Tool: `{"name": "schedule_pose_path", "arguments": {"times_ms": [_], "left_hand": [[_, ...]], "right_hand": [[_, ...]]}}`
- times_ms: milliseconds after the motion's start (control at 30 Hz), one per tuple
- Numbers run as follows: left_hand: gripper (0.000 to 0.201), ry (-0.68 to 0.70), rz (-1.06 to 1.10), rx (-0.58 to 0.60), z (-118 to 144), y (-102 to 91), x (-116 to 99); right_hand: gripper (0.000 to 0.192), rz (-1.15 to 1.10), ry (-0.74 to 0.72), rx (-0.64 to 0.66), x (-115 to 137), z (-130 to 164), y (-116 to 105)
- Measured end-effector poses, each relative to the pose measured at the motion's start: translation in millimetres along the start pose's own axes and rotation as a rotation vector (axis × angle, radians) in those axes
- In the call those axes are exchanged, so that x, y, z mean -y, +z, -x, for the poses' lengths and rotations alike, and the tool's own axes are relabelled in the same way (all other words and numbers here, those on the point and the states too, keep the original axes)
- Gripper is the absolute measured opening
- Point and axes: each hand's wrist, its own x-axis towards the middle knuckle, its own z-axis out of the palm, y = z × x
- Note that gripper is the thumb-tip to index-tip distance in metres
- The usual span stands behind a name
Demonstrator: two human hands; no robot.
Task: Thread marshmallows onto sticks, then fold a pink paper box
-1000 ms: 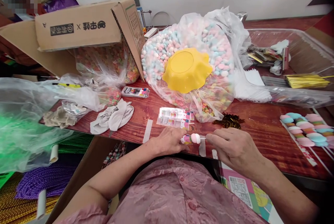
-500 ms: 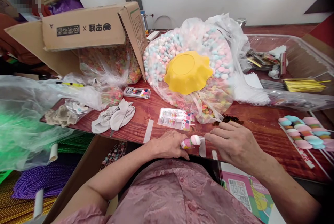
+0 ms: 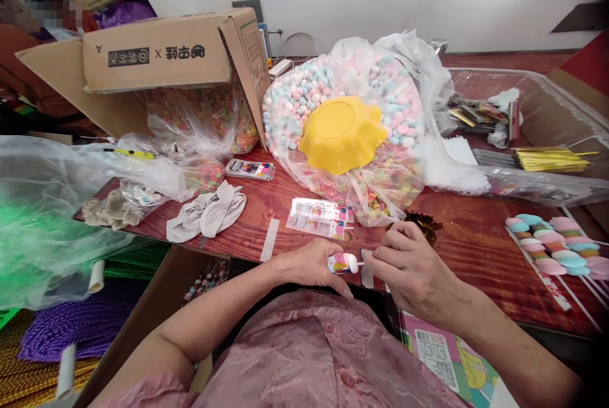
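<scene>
My left hand [image 3: 311,265] grips a small candy skewer [image 3: 343,263] with a pink marshmallow at its end, held low over the front edge of the red wooden table [image 3: 476,243]. My right hand [image 3: 410,266] pinches the stick end of the same skewer from the right. A stack of printed wrapper sleeves [image 3: 320,216] lies just behind my left hand. Short strips of tape [image 3: 269,240] are stuck along the table edge.
A big clear bag of pastel marshmallows [image 3: 309,87] carries a yellow bowl [image 3: 341,134]. A tipped cardboard box [image 3: 157,59] spills candy bags at left. White gloves [image 3: 207,214], finished skewers [image 3: 554,244] at right, gold twist ties [image 3: 549,157] in a clear tray. Another person sits far left.
My right hand closed back onto the skewer's stick after lifting off briefly. Both hands drew slightly lower toward my body, and the marshmallow end turned.
</scene>
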Motion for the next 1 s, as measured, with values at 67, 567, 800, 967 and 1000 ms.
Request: {"name": "schedule_pose_path", "arguments": {"times_ms": [67, 567, 800, 967, 1000], "left_hand": [[0.034, 0.019, -0.238, -0.1, 1, -0.4, 1], [0.013, 0.061, -0.679, -0.433, 3, 11.8, 6], [0.009, 0.136, -0.788, -0.526, 0, 16.0, 12], [0.014, 0.148, -0.806, -0.489, -2, 24.3, 11], [0.015, 0.137, -0.799, -0.483, -2, 25.0, 10]], "right_hand": [[0.027, -0.035, 0.016, 0.044, 2, -1, -5], [0.022, -0.035, 0.313, 0.014, 14, 10, -5], [0.022, -0.052, 0.401, -0.038, 19, 16, 1], [0.022, -0.03, 0.388, -0.025, 21, 12, 10], [0.022, -0.015, 0.378, -0.025, 22, 10, 11]]}}
